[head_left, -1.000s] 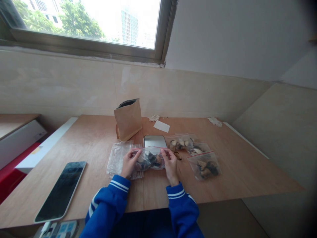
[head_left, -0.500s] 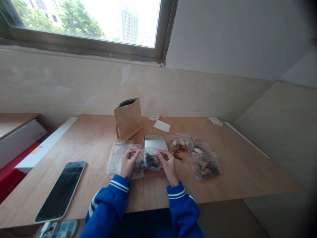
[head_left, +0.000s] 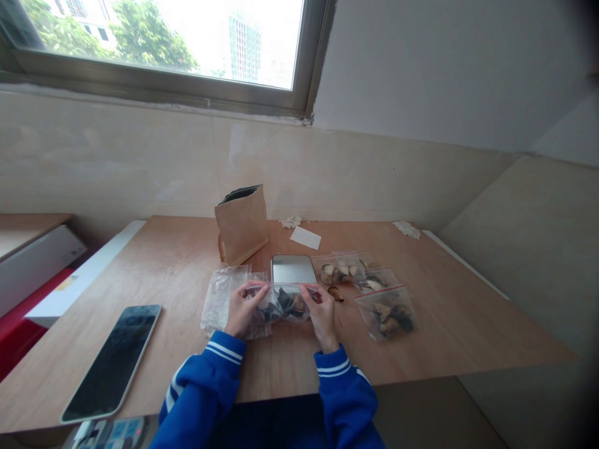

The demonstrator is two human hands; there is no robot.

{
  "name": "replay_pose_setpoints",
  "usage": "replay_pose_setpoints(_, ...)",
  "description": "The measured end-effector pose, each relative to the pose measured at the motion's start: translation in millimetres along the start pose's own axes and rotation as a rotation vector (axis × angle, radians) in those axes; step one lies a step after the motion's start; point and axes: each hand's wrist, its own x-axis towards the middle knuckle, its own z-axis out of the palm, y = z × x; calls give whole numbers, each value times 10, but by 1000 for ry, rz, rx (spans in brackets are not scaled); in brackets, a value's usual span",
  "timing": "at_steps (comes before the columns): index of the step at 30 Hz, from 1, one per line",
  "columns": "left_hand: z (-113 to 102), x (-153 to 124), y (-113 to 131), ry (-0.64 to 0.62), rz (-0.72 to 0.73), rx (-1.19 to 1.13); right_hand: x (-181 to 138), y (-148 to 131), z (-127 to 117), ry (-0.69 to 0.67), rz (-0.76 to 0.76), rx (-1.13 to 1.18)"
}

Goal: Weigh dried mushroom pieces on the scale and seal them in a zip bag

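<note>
My left hand (head_left: 241, 310) and my right hand (head_left: 321, 313) pinch the two ends of the red zip strip of a small clear bag (head_left: 283, 302) filled with dark and tan dried pieces, held just above the wooden table (head_left: 444, 318). Under and left of my left hand lies a pile of empty clear bags (head_left: 222, 295). A small flat metal scale (head_left: 292, 268) sits right behind the held bag.
Three filled zip bags (head_left: 386, 312) lie right of my hands, with one loose piece (head_left: 336, 292) beside them. An open brown paper pouch (head_left: 241, 222) stands behind. A phone (head_left: 112, 362) lies front left; a white card (head_left: 305, 237) and paper scraps lie at the back.
My right hand slid inward along the zip strip, from the bag's right corner toward the middle. The bag shifted slightly; my left hand stayed put.
</note>
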Motion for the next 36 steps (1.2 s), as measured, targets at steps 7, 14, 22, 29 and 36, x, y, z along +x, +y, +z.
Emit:
replay_pose_setpoints(7, 34, -23, 13, -54, -33, -38, 9, -13, 15, -84, 14, 51)
replay_pose_setpoints(14, 37, -34, 19, -77, -45, -18, 6, 28, 6, -143, -27, 2)
replay_pose_setpoints(22, 24, -31, 27, -39, -27, -20, -9, 17, 0, -151, -51, -37)
replay_pose_setpoints(29, 53, -48, 66, -120, 20, 2, -12, -28, 23, -229, -50, 1)
replay_pose_setpoints(36, 42, -40, 72, -101, 52, 42, -26, -20, 23, -199, -93, -64)
